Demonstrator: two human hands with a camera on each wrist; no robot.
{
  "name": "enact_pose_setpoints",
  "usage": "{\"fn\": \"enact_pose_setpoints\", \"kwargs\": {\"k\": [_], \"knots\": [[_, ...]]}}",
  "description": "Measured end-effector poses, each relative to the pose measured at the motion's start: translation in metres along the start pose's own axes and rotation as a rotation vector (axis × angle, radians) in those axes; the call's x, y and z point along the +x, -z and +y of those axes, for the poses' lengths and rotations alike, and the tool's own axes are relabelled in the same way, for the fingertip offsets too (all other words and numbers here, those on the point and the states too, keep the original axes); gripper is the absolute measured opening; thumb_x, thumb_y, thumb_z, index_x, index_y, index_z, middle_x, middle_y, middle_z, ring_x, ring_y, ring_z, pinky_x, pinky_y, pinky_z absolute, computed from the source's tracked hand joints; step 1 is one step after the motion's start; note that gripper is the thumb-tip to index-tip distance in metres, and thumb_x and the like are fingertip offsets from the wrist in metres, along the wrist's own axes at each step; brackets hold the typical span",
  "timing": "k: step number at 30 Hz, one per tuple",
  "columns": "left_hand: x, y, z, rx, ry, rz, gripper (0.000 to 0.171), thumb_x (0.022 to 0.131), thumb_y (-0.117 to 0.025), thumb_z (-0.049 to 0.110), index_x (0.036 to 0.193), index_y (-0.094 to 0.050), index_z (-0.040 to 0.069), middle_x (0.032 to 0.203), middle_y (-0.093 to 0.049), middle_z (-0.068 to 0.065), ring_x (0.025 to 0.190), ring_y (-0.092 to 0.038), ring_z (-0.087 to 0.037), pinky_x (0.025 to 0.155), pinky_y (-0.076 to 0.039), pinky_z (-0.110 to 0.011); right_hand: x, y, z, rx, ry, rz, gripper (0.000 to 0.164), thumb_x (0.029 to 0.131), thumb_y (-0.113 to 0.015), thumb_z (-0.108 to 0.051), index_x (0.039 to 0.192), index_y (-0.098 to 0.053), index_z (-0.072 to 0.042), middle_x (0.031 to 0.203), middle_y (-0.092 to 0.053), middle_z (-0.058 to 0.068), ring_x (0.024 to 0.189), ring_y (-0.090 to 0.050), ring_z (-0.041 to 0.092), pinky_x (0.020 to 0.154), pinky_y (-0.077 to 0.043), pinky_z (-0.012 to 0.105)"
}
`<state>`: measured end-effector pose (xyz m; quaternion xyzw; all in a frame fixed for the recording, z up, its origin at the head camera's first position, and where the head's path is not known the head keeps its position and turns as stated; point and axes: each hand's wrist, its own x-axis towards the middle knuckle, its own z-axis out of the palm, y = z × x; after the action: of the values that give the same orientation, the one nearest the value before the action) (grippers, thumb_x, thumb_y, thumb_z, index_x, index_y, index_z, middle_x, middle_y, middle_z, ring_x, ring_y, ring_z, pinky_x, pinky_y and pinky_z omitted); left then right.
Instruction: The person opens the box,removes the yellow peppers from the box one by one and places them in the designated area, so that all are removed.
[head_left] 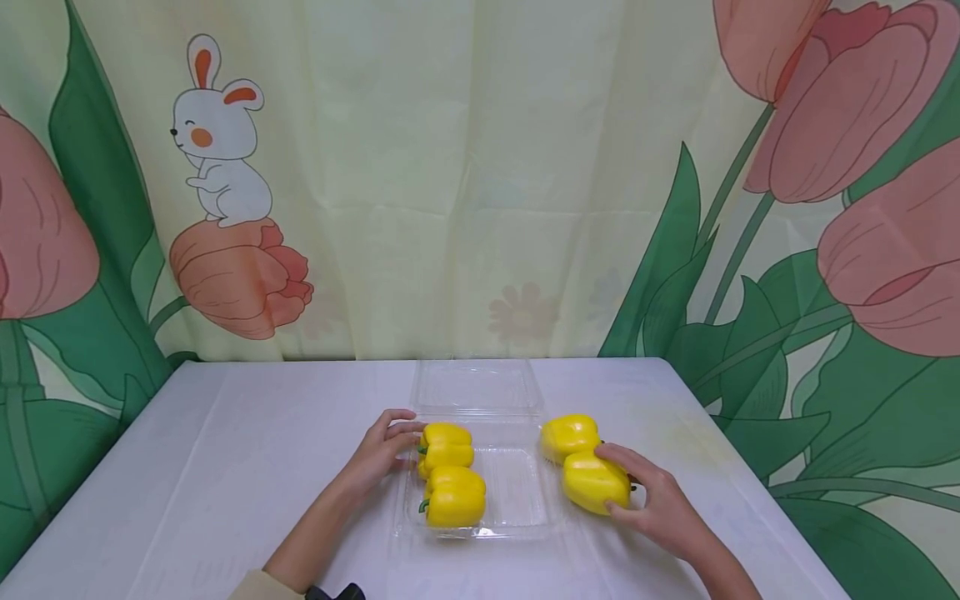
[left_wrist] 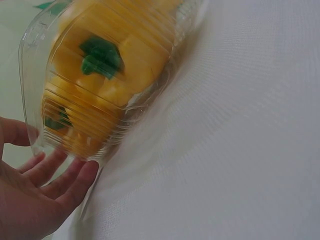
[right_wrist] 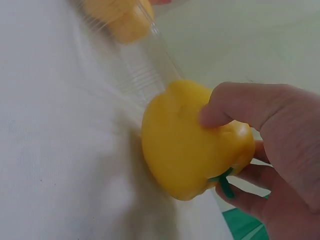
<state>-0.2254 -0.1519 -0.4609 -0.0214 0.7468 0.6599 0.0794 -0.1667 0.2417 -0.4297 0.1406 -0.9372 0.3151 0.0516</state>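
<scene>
Two yellow bell peppers sit one behind the other along the left side of a clear plastic clamshell box, the front pepper (head_left: 456, 500) and the back pepper (head_left: 448, 446), green stems facing left. The box's base (head_left: 517, 492) shows bare plastic to their right. At the box's back left corner, my left hand (head_left: 384, 450) holds the edge, thumb by the rim and fingertips against the ribbed wall (left_wrist: 95, 120). To the right of the box, my right hand (head_left: 652, 500) grips another yellow bell pepper (right_wrist: 185, 145) between thumb and fingers. A fourth pepper (head_left: 568, 437) lies just behind it.
The box's hinged lid (head_left: 476, 387) lies folded back toward the rear edge of the white-covered table (head_left: 270, 450). Behind the table hangs a curtain (head_left: 465, 183) printed with tulips and a rabbit. A dark object (head_left: 335, 592) shows at the left forearm.
</scene>
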Motion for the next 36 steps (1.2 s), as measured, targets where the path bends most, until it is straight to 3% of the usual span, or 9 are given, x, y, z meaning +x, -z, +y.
{"fn": "enact_pose_setpoints", "kwargs": {"k": [7, 13, 17, 28, 36], "knots": [[0.002, 0.0005, -0.0006, 0.003, 0.004, 0.002, 0.038, 0.096, -0.053, 0.021, 0.133, -0.044, 0.013, 0.131, -0.062, -0.006, 0.108, -0.061, -0.019, 0.086, -0.057, -0.034, -0.0015, -0.0011, 0.0031, 0.004, 0.03, -0.007, 0.065, 0.074, -0.08, -0.011, 0.134, -0.056, -0.017, 0.143, -0.053, 0.007, 0.125, -0.055, 0.031, 0.088, -0.056, 0.026], [0.0023, -0.0002, 0.0005, 0.004, 0.0, 0.005, 0.038, 0.096, -0.053, 0.021, 0.133, -0.044, 0.013, 0.13, -0.063, -0.006, 0.106, -0.061, -0.018, 0.086, -0.057, -0.034, -0.0013, -0.0041, 0.0044, 0.021, 0.034, -0.022, 0.067, 0.075, -0.08, -0.013, 0.136, -0.054, -0.016, 0.154, -0.038, 0.014, 0.128, -0.051, 0.037, 0.087, -0.057, 0.034], [0.0028, 0.0, 0.0007, 0.013, 0.006, 0.009, 0.038, 0.096, -0.053, 0.022, 0.133, -0.044, 0.014, 0.13, -0.063, -0.005, 0.106, -0.061, -0.018, 0.086, -0.057, -0.033, -0.0003, -0.005, 0.0044, 0.033, 0.03, -0.025, 0.07, 0.074, -0.081, -0.014, 0.138, -0.052, -0.018, 0.156, -0.034, 0.014, 0.13, -0.05, 0.036, 0.087, -0.057, 0.033], [0.0003, 0.0, 0.0004, 0.018, 0.007, 0.005, 0.039, 0.096, -0.053, 0.021, 0.133, -0.043, 0.013, 0.131, -0.062, -0.007, 0.108, -0.061, -0.021, 0.085, -0.057, -0.034, -0.0009, -0.0031, -0.0007, 0.054, 0.022, -0.008, 0.066, 0.075, -0.082, -0.026, 0.135, -0.055, -0.019, 0.149, -0.045, 0.013, 0.129, -0.05, 0.036, 0.091, -0.055, 0.041], [-0.001, 0.0003, 0.0016, 0.023, 0.004, -0.004, 0.04, 0.097, -0.052, 0.021, 0.134, -0.042, 0.012, 0.133, -0.061, -0.009, 0.108, -0.061, -0.02, 0.085, -0.057, -0.032, -0.0005, -0.0015, -0.0008, 0.036, 0.082, 0.091, 0.06, 0.076, -0.081, -0.028, 0.13, -0.058, -0.017, 0.133, -0.06, 0.0, 0.121, -0.054, 0.016, 0.089, -0.055, 0.044]]}}
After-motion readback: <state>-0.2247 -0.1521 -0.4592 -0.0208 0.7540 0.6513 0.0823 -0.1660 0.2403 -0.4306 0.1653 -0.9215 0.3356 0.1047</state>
